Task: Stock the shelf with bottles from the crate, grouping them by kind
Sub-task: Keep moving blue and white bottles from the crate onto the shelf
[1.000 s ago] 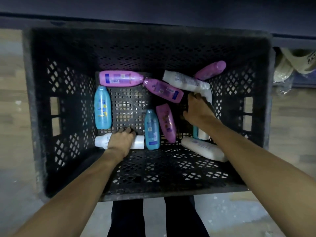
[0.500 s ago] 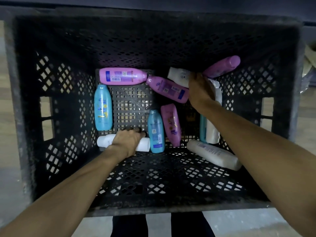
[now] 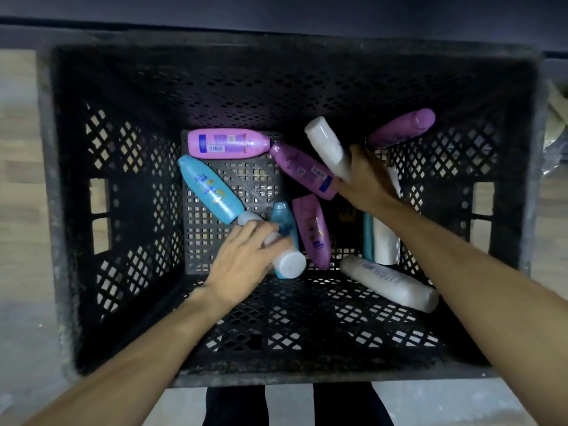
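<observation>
Down inside the black plastic crate (image 3: 129,192), both hands grip white bottles. The left hand (image 3: 242,265) has its fingers curled over a white bottle (image 3: 284,259), whose flat end points toward the person, past the fingertips. Just beyond that hand's knuckles a light blue bottle (image 3: 209,189) lies slanted, its cap end touching the held bottle, and a smaller teal bottle (image 3: 284,221) lies under and beside the fingers. The right hand (image 3: 365,182) holds a second white bottle (image 3: 325,146) by its narrow end, raised and tilted so its base points up and away. To the left of that hand lie a purple bottle (image 3: 304,170) and, farther on, a pink bottle (image 3: 229,142) by the far wall. Another purple bottle (image 3: 312,230) lies between the two hands. Beyond the right hand a purple bottle (image 3: 402,127) leans on the side wall. Beside its wrist a white bottle (image 3: 384,241) lies next to a teal one, and another white bottle (image 3: 390,282) lies under the forearm.
</observation>
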Motion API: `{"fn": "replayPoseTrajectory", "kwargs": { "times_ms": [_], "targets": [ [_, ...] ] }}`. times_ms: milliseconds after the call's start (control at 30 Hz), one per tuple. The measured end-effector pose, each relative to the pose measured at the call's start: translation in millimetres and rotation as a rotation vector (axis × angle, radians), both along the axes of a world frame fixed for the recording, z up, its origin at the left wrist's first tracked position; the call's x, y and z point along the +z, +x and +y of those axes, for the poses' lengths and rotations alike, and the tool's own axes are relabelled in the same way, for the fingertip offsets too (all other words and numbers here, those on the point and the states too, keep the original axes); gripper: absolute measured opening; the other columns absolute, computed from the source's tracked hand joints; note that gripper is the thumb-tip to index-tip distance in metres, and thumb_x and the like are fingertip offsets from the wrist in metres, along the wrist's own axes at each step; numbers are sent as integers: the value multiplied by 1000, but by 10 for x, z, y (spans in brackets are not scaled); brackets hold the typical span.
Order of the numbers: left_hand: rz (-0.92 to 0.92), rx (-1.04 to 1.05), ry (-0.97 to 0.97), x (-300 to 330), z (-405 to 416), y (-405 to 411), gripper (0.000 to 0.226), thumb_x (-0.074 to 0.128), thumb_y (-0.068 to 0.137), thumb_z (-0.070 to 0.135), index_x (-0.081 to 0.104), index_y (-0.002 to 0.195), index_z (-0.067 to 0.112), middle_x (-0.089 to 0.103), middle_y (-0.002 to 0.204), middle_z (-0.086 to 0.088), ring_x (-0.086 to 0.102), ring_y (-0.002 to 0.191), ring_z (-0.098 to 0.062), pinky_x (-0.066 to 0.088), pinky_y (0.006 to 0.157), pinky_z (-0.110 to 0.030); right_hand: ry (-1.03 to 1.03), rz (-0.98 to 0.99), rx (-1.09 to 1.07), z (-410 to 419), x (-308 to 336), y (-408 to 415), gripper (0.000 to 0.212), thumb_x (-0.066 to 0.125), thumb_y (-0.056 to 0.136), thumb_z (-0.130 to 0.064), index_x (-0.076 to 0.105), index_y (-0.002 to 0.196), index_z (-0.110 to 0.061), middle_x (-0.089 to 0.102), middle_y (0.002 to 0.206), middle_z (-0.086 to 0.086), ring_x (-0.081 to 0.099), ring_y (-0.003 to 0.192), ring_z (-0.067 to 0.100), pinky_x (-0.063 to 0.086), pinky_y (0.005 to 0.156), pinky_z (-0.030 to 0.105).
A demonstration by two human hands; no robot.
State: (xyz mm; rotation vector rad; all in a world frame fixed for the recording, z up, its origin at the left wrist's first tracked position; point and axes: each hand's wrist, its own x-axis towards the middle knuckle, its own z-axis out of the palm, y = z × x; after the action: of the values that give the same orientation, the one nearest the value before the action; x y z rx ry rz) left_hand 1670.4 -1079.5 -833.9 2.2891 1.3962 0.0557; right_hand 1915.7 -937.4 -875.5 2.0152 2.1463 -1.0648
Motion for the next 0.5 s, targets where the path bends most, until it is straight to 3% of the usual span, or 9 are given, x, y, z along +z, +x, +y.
{"fn": "replayPoseTrajectory", "kwargs": {
  "times_ms": [100, 167, 233, 367, 500],
  "targets": [
    [45, -57, -40, 14, -26, 56, 57, 79, 64, 9, 60, 115, 26, 54, 110, -4, 51, 98, -28, 49, 70, -40, -151, 279, -125, -115, 128, -89, 31, 69, 88, -17, 50, 107, -2, 57, 90, 5, 55, 74, 13, 40, 57, 14],
    [109, -67, -104, 14, -97, 92, 59, 81, 59, 7, 62, 112, 26, 51, 106, -4, 50, 94, -26, 50, 52, -36, -298, 349, -193, -215, 178, -185, 31, 66, 93, -18, 50, 114, -2, 59, 98, 4, 56, 80, 6, 42, 60, 6],
    [174, -61, -190, 5, -120, 100, 56, 80, 64, 9, 62, 114, 26, 48, 107, -6, 51, 95, -27, 49, 43, -34, -396, 334, -205, -304, 165, -263, 40, 65, 94, -24, 46, 123, -4, 59, 113, 5, 57, 95, 12, 42, 66, 13],
    [305, 21, -432, -86, -97, 43, 47, 60, 89, 15, 49, 133, 27, 43, 121, -6, 55, 104, -29, 55, 69, -43, -433, 296, -288, -369, 144, -316, 44, 61, 97, -31, 46, 131, -7, 59, 117, 3, 57, 103, 16, 42, 76, 21],
    [349, 143, -639, -100, -136, 43, 61, 63, 86, 22, 38, 141, 32, 47, 130, -4, 62, 104, -27, 56, 80, -39, -356, 170, -381, -373, 145, -264, 50, 67, 90, -41, 53, 123, -5, 66, 116, 10, 64, 98, 23, 51, 78, 31]
  ]
}}
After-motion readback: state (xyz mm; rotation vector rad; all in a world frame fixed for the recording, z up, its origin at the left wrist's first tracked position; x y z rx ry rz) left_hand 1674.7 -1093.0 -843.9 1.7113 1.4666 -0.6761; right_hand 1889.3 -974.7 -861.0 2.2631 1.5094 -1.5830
